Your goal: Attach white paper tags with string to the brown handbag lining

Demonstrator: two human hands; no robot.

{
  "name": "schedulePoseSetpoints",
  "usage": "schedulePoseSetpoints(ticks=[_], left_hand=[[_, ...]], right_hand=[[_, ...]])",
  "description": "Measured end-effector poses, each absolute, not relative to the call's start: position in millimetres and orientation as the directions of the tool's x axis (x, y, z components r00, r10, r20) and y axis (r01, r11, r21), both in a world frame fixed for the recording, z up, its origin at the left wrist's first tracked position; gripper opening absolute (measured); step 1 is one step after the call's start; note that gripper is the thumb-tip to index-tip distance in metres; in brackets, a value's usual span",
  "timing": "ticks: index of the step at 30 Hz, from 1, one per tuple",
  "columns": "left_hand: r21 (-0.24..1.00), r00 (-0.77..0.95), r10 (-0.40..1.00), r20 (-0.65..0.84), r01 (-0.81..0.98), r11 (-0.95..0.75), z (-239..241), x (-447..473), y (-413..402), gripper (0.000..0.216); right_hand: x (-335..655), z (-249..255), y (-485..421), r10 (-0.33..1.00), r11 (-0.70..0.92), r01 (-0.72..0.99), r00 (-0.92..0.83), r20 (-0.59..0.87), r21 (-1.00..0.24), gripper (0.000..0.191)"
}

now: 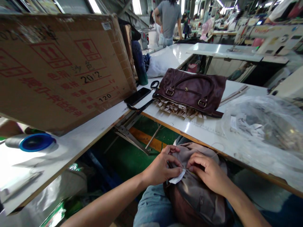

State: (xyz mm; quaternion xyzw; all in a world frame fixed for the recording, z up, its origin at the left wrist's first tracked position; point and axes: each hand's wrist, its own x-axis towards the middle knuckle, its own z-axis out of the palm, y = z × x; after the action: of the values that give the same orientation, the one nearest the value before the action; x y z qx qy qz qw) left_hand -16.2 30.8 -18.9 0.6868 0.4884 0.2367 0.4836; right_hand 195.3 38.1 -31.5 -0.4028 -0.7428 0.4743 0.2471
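Observation:
A bag turned with its grey-brown lining (201,198) outward lies across my lap, with a darker reddish-brown part at its lower left. My left hand (163,167) pinches a small white tag (177,177) against the lining, thumb and index finger pressed together. Close beside it, my right hand (208,171) has its thumb and fingertips drawn together at the same spot of fabric. What lies between those right fingertips is too small to make out. On the table ahead rests a dark maroon handbag (189,90) with paper stuffing (180,108) showing at its opening.
A big cardboard box (71,72) stands at the left, with a phone (139,96) and black scissors (155,84) near it. A blue-ended spool (36,142) lies front left. Clear plastic bags (267,126) cover the table's right. Behind are sewing machines (276,36) and a standing person (168,22).

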Motion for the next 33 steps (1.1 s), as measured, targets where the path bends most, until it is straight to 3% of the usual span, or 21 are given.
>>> schedulePoseSetpoints(ticks=[9, 33], left_hand=[[0.907, 0.44, 0.892, -0.104, 0.41, -0.097, -25, -20, 31, 0.009], [0.938, 0.493, 0.864, -0.106, 0.337, -0.077, -27, -22, 38, 0.011]], right_hand=[[193, -33, 37, 0.835, 0.304, 0.347, -0.545, 0.073, -0.887, 0.017], [193, -50, 38, 0.821, 0.304, 0.255, -0.559, 0.116, -0.918, 0.015]])
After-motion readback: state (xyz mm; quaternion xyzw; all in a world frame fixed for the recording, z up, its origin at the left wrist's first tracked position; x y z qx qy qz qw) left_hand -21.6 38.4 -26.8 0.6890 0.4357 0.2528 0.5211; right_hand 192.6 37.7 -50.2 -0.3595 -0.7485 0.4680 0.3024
